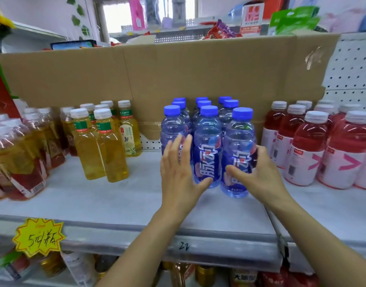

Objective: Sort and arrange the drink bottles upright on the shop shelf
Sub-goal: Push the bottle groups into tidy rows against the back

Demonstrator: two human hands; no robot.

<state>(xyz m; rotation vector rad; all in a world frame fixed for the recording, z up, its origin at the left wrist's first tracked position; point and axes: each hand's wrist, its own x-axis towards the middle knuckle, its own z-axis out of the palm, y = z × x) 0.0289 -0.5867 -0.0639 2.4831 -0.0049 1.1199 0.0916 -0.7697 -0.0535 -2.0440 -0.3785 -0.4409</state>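
- The blue bottles (207, 121) stand upright in the middle of the shelf (115, 193), in three short rows that go from near to far. All of them have blue caps.
- The right hand (258, 175) grips the front right bottle (238, 141), which is the nearest of the group. The thumb lies across the label on the front and the fingers (260, 151) curl round the right side. This bottle stands upright with its base on the shelf.
- The left hand (178, 168) is wide, with the fingers straight and a little spread, and it holds nothing. It is in front of the left front bottle (171, 129); I cannot tell whether the fingers touch that bottle. The thumb tip lies against the lower part of the middle front bottle (208, 141).
- The middle front bottle is just beside the front right bottle, on its left.
- The yellow tea bottles (99, 141) stand upright to the left, apart from the blue group.
- The red drink bottles (308, 150) stand upright to the right, close to the right hand.
- A wrapped pack of bottles (18, 158) stands at the far left edge.
- A cardboard sheet (178, 69) stands behind all the bottles.
- A yellow price tag (39, 237) hangs on the near edge of the shelf, at the left.
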